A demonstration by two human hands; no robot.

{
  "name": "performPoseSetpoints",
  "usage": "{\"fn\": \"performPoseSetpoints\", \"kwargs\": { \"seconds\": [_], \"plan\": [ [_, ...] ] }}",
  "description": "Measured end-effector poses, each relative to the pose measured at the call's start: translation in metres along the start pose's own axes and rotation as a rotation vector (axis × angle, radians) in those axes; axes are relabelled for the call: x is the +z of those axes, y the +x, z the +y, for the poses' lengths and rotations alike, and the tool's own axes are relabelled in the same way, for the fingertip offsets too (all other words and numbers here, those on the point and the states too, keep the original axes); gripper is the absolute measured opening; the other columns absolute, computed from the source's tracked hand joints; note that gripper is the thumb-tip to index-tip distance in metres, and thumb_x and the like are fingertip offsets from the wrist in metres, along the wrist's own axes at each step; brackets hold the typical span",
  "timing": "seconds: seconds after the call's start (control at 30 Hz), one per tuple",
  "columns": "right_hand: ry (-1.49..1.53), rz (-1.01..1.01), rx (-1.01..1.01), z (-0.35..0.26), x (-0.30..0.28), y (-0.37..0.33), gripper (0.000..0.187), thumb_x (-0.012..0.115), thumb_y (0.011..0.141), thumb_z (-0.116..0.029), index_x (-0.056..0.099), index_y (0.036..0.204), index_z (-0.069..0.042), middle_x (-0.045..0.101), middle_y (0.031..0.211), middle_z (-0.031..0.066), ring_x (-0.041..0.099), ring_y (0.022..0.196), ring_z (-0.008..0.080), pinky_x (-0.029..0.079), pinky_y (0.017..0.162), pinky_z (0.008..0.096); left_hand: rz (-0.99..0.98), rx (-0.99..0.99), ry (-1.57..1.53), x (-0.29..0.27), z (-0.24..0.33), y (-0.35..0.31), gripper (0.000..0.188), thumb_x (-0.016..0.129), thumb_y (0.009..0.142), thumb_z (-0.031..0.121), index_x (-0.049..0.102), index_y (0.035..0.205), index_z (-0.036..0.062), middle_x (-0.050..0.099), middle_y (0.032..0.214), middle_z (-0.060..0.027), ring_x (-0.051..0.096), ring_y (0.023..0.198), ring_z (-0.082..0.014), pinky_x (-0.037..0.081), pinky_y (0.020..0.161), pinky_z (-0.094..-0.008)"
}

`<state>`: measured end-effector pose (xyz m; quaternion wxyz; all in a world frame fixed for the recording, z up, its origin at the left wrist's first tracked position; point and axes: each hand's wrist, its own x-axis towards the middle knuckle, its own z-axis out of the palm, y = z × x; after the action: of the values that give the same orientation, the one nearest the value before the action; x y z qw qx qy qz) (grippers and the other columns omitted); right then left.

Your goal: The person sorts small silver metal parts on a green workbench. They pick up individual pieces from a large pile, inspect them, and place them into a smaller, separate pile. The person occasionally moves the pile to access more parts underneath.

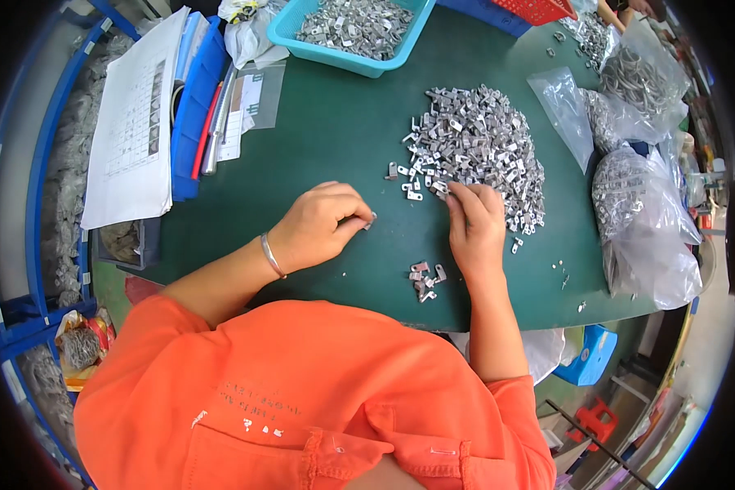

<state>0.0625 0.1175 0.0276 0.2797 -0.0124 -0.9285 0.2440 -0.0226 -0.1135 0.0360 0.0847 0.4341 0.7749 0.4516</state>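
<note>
Jutting from left fingers [356, 211], metal piece [371, 221]

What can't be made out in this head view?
Head view:
- Small metal piece: mostly covered by the left hand's fingers, full shape hidden.
- Right hand: pieces too small and crowded to tell whether it grips one.
- Metal pile: lower pieces hidden under upper ones.
- Turquoise basket: far side cut off by the top edge.
</note>
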Motion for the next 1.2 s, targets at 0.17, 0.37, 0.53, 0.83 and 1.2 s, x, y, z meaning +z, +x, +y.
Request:
{"fn": "performPoseSetpoints", "kwargs": {
  "seconds": [0.17,0.37,0.53,0.83,1.2],
  "plan": [
    [0.008,-0.039,0.009,0.001,0.011,0.002,0.012,0.071,0.072,-0.002,0.067,0.083,-0.003,0.057,0.079,0.0087,0.052,0.073,0.0292,0.043,0.068,0.0386,-0.059,-0.034,0.040,-0.006,-0.004,-0.013,0.007,0.065,0.077,-0.001,0.067,0.082,0.0031,0.063,0.082,-0.0074,0.060,0.076,-0.0236,0.048,0.069,-0.0317],
    [0.504,-0.101,0.384,-0.017,-0.005,-0.012,0.011,0.071,0.077,0.002,0.066,0.087,0.002,0.063,0.085,0.0059,0.057,0.069,0.0120,0.046,0.062,0.0227,0.019,-0.176,-0.127,-0.002,0.007,-0.006,0.011,0.064,0.081,-0.001,0.066,0.091,0.0016,0.062,0.083,-0.0071,0.063,0.074,-0.0153,0.050,0.064,-0.0249],
    [0.715,-0.076,0.432,-0.033,-0.014,-0.022,0.013,0.071,0.076,0.004,0.067,0.088,0.002,0.064,0.085,0.0062,0.057,0.071,0.0109,0.047,0.063,0.0235,-0.084,-0.430,-0.690,0.015,0.027,0.012,0.020,0.066,0.086,0.007,0.063,0.105,-0.0008,0.066,0.090,-0.0078,0.064,0.078,-0.0108,0.052,0.067,-0.0235],
    [0.534,-0.145,0.072,-0.034,-0.030,-0.033,0.015,0.067,0.073,0.010,0.064,0.083,-0.001,0.065,0.083,0.0098,0.063,0.074,0.0221,0.050,0.063,0.0298,-0.129,-0.018,-0.378,0.034,0.029,0.012,0.016,0.070,0.078,-0.001,0.065,0.093,0.0025,0.065,0.094,-0.0069,0.064,0.085,-0.0179,0.052,0.071,-0.0275],
    [0.037,-0.276,0.105,0.000,-0.020,-0.003,0.007,0.065,0.077,-0.006,0.067,0.084,-0.005,0.062,0.079,0.0106,0.060,0.078,0.0304,0.049,0.068,0.0385,-0.045,0.185,0.170,0.012,-0.006,-0.011,0.015,0.072,0.067,-0.001,0.063,0.077,0.0041,0.059,0.092,-0.0062,0.057,0.086,-0.0246,0.046,0.073,-0.0330]
  ]
}}
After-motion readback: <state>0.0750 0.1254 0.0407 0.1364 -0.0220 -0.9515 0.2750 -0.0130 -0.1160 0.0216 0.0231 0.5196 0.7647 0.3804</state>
